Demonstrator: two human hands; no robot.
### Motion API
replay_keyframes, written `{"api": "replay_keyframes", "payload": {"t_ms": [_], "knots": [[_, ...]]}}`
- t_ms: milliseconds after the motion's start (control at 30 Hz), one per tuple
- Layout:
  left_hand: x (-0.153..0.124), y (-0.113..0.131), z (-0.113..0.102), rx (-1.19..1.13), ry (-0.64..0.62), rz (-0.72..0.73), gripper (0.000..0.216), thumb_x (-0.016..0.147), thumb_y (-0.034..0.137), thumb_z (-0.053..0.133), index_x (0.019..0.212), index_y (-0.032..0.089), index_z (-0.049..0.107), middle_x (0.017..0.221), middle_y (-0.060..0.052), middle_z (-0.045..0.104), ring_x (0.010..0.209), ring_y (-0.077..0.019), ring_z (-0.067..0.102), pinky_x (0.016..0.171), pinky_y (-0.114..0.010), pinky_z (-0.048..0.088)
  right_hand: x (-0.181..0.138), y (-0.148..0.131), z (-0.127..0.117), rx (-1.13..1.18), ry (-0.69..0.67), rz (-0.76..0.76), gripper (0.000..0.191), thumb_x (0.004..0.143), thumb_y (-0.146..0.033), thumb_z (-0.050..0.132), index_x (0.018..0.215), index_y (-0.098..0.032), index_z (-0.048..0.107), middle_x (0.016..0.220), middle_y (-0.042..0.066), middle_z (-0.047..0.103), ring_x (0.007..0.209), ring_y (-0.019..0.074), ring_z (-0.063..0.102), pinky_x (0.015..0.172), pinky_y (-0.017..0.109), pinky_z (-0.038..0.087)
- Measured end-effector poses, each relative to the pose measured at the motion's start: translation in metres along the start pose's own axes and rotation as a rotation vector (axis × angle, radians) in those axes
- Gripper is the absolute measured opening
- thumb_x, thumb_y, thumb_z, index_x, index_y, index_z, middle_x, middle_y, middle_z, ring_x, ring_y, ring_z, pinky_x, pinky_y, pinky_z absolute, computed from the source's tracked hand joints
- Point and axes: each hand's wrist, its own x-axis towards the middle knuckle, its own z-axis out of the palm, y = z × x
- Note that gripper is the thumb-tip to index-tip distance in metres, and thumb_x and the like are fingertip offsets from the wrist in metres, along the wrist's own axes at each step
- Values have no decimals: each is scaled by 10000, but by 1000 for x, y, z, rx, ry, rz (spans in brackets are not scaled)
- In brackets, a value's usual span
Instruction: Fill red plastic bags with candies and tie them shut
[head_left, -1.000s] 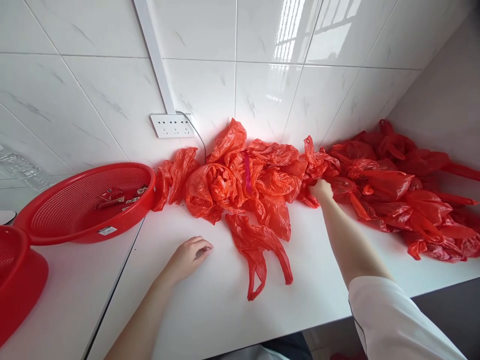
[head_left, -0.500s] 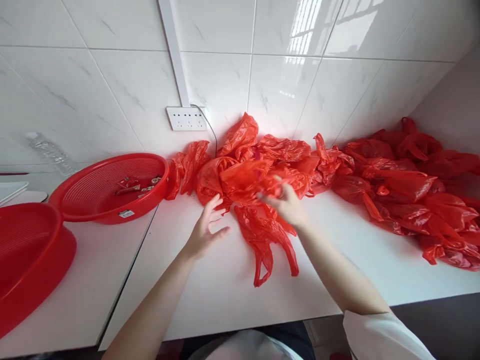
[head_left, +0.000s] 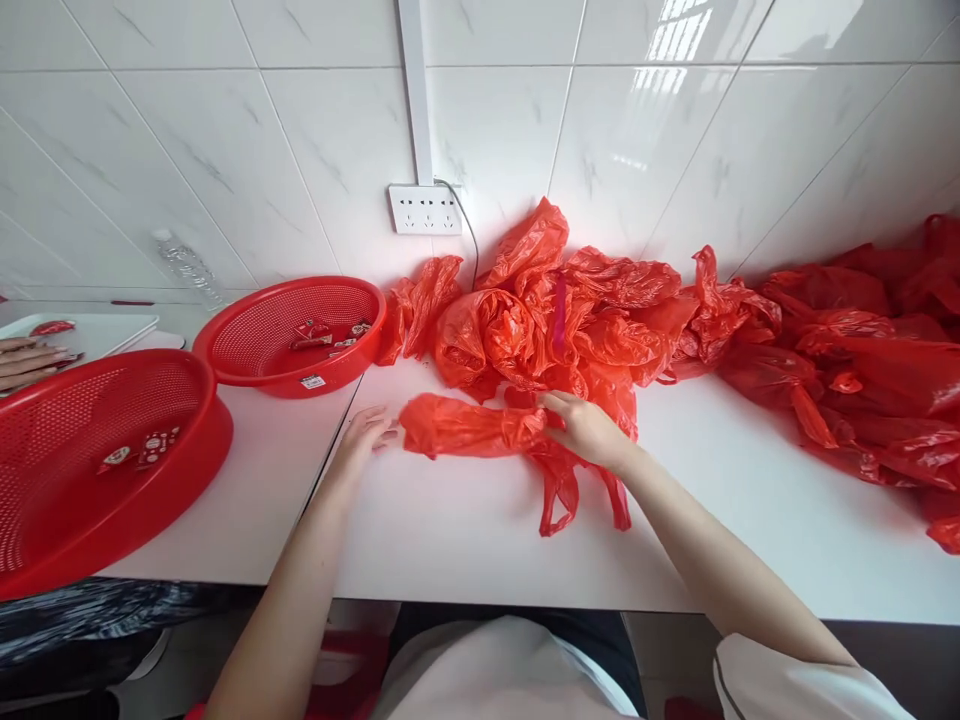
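Observation:
My right hand [head_left: 581,428] is closed around one end of a red plastic bag [head_left: 469,427], which stretches to the left above the white table. Just off the bag's left end is my left hand [head_left: 364,436], its fingers apart and nothing in it. Under and in front of my right hand, the loop handles of another red plastic bag [head_left: 559,490] spread on the table. Behind both hands lies a heap of crumpled red bags [head_left: 517,330] against the tiled wall.
Two red plastic baskets [head_left: 296,375] with small packets in them stand at the left. Beyond them are a clear bottle [head_left: 187,268], a white tray [head_left: 112,335] and another person's hand [head_left: 26,362]. Filled red bags [head_left: 847,390] pile up at the right. A socket strip [head_left: 426,210] is on the wall.
My right hand has drawn a red bag out from the heap toward me, and it now stretches leftward. My left hand has moved slightly left. The view has turned left.

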Motion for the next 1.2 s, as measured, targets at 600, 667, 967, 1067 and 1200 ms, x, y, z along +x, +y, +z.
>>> {"api": "replay_keyframes", "payload": {"t_ms": [600, 667, 967, 1067, 1200], "knots": [[-35, 18, 98, 1230, -740, 1115, 244, 885, 46, 397, 1013, 145, 580, 943, -83, 651, 934, -219, 647, 965, -396, 491, 19, -49, 39, -390, -477, 123, 136, 911, -95, 491, 878, -159, 606, 856, 70, 686, 750, 166, 644, 644, 247, 420], [-31, 19, 101, 1363, -730, 1051, 233, 914, 128, 419, 1093, 120, 568, 972, -108, 646, 883, -251, 668, 849, -411, 528, 20, -50, 37, -422, -435, 148, 173, 964, -123, 429, 983, -134, 600, 980, 123, 689, 835, 192, 653, 696, 267, 429], [-29, 55, 81, 1671, -358, 779, 412, 930, 265, 475, 1313, 114, 471, 1214, -196, 588, 831, -267, 691, 604, -331, 488, 41, -60, -5, -500, -521, 287, 287, 1000, -229, 412, 867, -147, 652, 889, 115, 700, 779, 205, 660, 657, 274, 443], [-31, 72, 61, 1632, -226, 728, 396, 986, 457, 373, 1086, 125, 565, 1042, -159, 661, 917, -294, 666, 660, -347, 485, 45, -54, -12, -561, -514, 318, 246, 964, -203, 477, 872, -114, 687, 920, 175, 697, 853, 280, 676, 706, 328, 462], [-31, 92, 34, 1641, -39, 599, 453, 1011, 448, 273, 1000, 137, 602, 841, -137, 686, 888, -299, 665, 707, -353, 459, 44, -58, -25, -552, -509, 277, 369, 1007, -182, 347, 943, -112, 704, 989, 173, 705, 908, 268, 674, 769, 333, 482]]}}
